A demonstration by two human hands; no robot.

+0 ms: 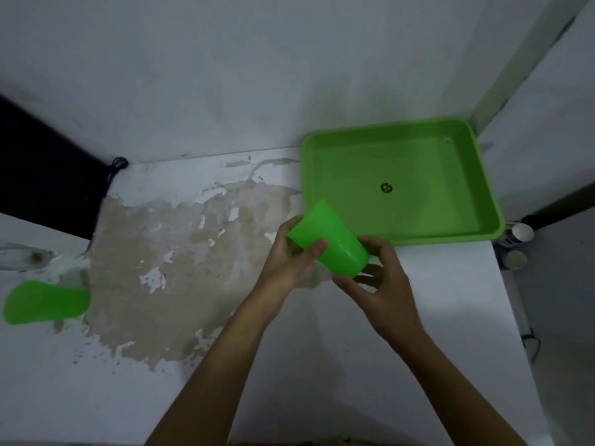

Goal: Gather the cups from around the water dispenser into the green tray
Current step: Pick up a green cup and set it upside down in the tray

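Probably light, stiff and slick, the green plastic cup point(335, 241) sits tilted; the left hand point(289, 255) wraps its wall, thumb across; the right hand point(384, 281) curls its fingers round the rim end; mid-wall is the best place to hold it.

cup point(331, 239): bright green | tray point(483, 194): green | table point(434, 300): white, tan patch, perhaps peeled paint

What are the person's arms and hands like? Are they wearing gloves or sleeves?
No gloves, no sleeves. The left hand and right hand are bare, and the left arm and right arm are bare down to the picture's edge. No watch, bracelet or ring shows.
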